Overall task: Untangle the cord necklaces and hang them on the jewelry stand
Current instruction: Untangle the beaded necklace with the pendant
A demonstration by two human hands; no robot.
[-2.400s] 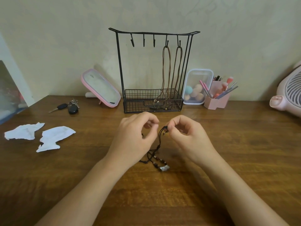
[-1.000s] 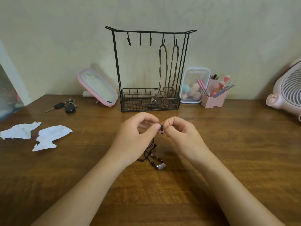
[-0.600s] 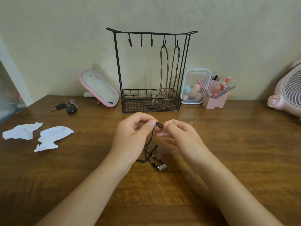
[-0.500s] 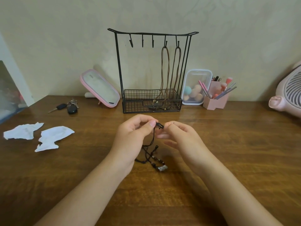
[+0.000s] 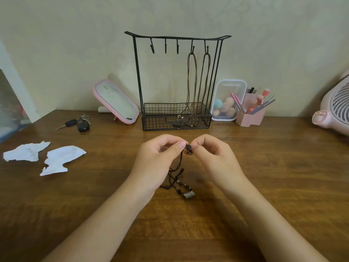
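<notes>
One black cord necklace (image 5: 181, 184), held up at a dark knot above the desk (image 5: 283, 167) by both grips. Left grip (image 5: 158, 159) narrow, thumb and forefinger pinching the cord at the knot; right grip (image 5: 213, 157) pinching the same knot from the other side, other fingers curled in. Below the knot, a loose tangle hanging between the wrists, with several small beads and one silver pendant (image 5: 189, 194) resting on the wood.

Behind, against the wall, one black wire jewelry stand (image 5: 177, 37) with five hooks along its top bar, the two rightmost carrying two brown cord necklaces (image 5: 188, 82), one apiece. Both brown loops trailing down into the one wire basket (image 5: 160, 118) at the stand's foot, their pendants lying inside.

Just right of the stand, one clear lidded box (image 5: 229, 86) holding makeup sponges: one teal and perhaps five peach, hard to count through the plastic. Beside it, one pink holder (image 5: 251, 118) with brushes and pencils sticking out.

Left of the stand, one pink-framed mirror (image 5: 115, 101) tilted back, one bunch of keys (image 5: 79, 123), two torn scraps of white paper (image 5: 62, 159). At the far right edge, one pink fan (image 5: 334, 110), partly out of view.
</notes>
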